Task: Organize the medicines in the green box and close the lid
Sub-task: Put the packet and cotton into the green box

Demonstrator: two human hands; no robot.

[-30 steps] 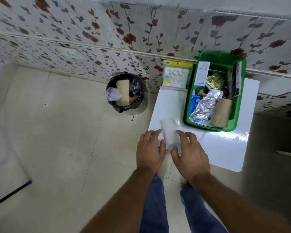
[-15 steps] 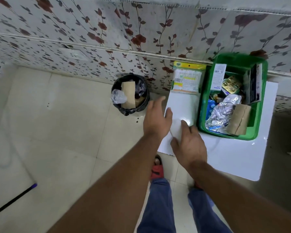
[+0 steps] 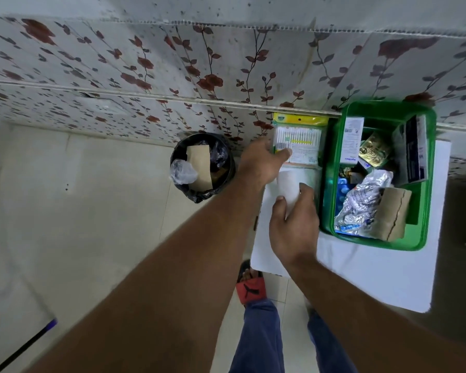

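Observation:
The green box (image 3: 328,184) stands open on a white table (image 3: 374,275), filled with medicine cartons, silver blister strips (image 3: 366,200), a gold sachet and a brown paper packet (image 3: 393,211). A yellow-topped pack of cotton swabs (image 3: 301,141) leans against the wall left of the box. My left hand (image 3: 261,162) reaches to that pack, its thumb touching the lower left corner. My right hand (image 3: 293,224) grips a small white box (image 3: 288,187) just above the table, left of the green box. No lid is visible.
A black bin (image 3: 202,165) lined with a bag holds a cardboard piece and plastic, on the tiled floor left of the table. A flowered wall runs behind. My feet, one in a red sandal (image 3: 250,286), stand below the table edge.
My left hand let go of the white box and stretched forward to the cotton swab pack. My right hand kept the white box and carried it forward.

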